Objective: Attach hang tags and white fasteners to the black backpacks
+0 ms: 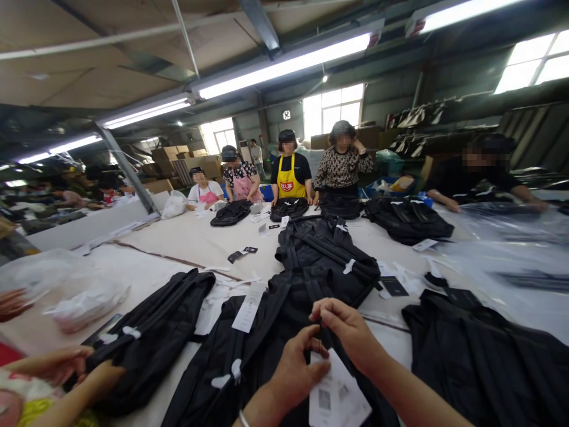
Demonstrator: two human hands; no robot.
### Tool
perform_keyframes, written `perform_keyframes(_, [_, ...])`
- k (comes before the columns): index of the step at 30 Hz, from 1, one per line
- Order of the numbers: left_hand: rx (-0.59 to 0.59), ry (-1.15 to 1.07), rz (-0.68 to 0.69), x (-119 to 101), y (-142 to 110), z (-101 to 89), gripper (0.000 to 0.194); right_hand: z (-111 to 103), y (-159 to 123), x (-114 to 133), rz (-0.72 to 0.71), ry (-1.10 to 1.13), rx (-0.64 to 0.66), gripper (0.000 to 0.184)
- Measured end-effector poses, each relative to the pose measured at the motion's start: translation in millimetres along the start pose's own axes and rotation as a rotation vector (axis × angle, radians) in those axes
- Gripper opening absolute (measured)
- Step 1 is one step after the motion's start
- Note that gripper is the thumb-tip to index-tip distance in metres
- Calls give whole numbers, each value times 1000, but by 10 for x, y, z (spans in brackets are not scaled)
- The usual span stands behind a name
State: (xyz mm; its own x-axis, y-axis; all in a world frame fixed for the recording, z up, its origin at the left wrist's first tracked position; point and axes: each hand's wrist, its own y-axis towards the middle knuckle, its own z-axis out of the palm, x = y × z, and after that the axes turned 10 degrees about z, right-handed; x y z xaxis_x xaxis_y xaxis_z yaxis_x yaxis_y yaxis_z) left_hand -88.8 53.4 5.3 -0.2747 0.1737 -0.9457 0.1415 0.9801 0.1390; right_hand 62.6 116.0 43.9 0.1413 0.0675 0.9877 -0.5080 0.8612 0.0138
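A black garment (267, 332) lies spread on the table in front of me, with white tags on it. My left hand (296, 370) is closed in a pinch over a white paper hang tag (338, 394) that carries printed codes. Just above and to the right, my right hand (349, 332) is closed too, its fingers pinched at the garment's edge beside the tag's top. What the right fingers grip is too small to make out.
More black garments (326, 255) lie stacked behind, at the left (151, 338) and at the right (489, 356). Loose tags (242, 254) and clear plastic bags (84, 302) are scattered on the beige table (195, 240). A co-worker's hands (62, 365) work at my left; several people stand along the far edge.
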Motion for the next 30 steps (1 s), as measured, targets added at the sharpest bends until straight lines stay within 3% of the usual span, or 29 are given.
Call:
perform_keyframes(5, [87, 70, 1, 68, -36, 99, 46, -13, 63, -197, 190, 438, 69, 28])
perform_keyframes(10, [31, 146, -221, 215, -84, 184, 52, -93, 189, -409, 271, 569, -92, 27])
perform_keyframes(13, [-12, 143, -278, 301, -96, 194, 53, -110, 197, -451, 346, 591, -112, 30])
perform_keyframes(16, [48, 116, -240, 369, -104, 122, 53, -73, 146, -503, 413, 520, -60, 45])
perform_keyframes(22, [93, 156, 86, 368, -24, -165, 61, -2, 80, -804, 441, 110, 30, 92])
perform_keyframes(28, [256, 321, 78, 379, 255, -323, 17, -51, 164, -1076, 533, 131, 107, 99])
perform_keyframes(30, [294, 426, 88, 446, 337, -367, 13, -73, 220, -1130, 528, 118, 87, 96])
